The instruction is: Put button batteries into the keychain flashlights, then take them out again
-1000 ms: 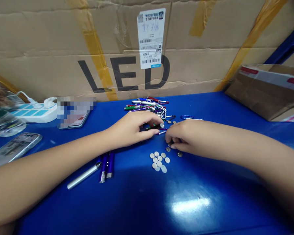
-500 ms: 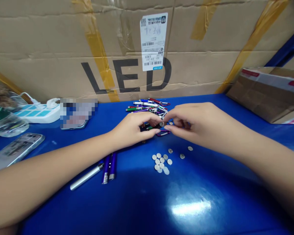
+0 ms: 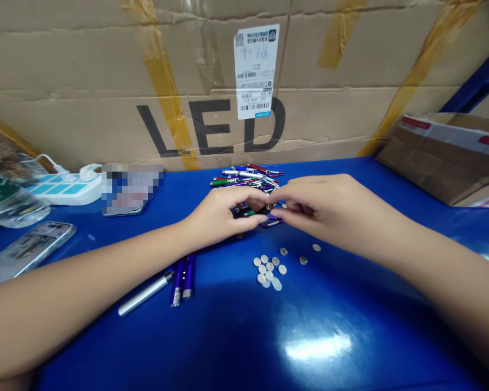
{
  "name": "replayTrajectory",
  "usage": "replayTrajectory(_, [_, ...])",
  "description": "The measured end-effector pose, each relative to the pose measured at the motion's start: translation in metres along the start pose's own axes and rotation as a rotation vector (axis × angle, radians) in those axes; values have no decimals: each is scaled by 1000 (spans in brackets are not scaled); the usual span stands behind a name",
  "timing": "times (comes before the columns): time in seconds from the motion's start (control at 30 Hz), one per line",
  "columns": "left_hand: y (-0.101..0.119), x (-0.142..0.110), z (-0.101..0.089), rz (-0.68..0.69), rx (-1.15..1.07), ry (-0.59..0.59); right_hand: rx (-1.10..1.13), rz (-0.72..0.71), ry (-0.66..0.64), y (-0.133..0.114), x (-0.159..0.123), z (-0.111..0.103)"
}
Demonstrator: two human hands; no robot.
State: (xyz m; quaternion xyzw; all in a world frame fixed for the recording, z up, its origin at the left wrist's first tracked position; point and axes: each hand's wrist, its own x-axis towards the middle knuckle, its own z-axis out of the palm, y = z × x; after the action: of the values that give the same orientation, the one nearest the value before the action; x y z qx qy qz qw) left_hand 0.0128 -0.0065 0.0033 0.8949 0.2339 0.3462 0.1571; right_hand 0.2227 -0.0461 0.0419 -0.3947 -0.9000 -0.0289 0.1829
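My left hand (image 3: 224, 213) is closed in a pinch, its thumb and index fingertips meeting the tips of the other hand. My right hand (image 3: 330, 203) pinches from the opposite side. Between the fingertips shows a sliver of a small silver button cell (image 3: 269, 207), mostly covered. Nearer to me on the blue table lie several loose button cells (image 3: 269, 266), clustered, with a few apart to the right. Behind the hands is a pile of small coloured penlights (image 3: 246, 175) with metal clips, partly hidden. A purple carabiner clip (image 3: 273, 222) lies just below the fingertips.
Two purple tubes (image 3: 182, 282) and a silver tube (image 3: 145, 294) lie beside my left forearm. A phone (image 3: 28, 252), a pixelated flat item (image 3: 132, 190), a power strip (image 3: 65, 187) and a bottle (image 3: 8, 201) are at left. Cardboard boxes (image 3: 330, 119) stand behind and at right.
My right fingertips have moved slightly left and closed in against the left ones, covering more of the button cell. The things on the table lie as before.
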Motion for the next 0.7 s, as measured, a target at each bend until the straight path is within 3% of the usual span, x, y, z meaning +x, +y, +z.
replayTrajectory(0.3, [0,-2,-2,-18,6,60,-27,-113,111,2,-3,7])
replayTrajectory(0.47, [-4,-2,-1,42,58,113,-36,-44,168,5,-3,1])
replayTrajectory(0.7, [-6,-2,-2,91,153,107,-27,-132,-13,5,-3,-3])
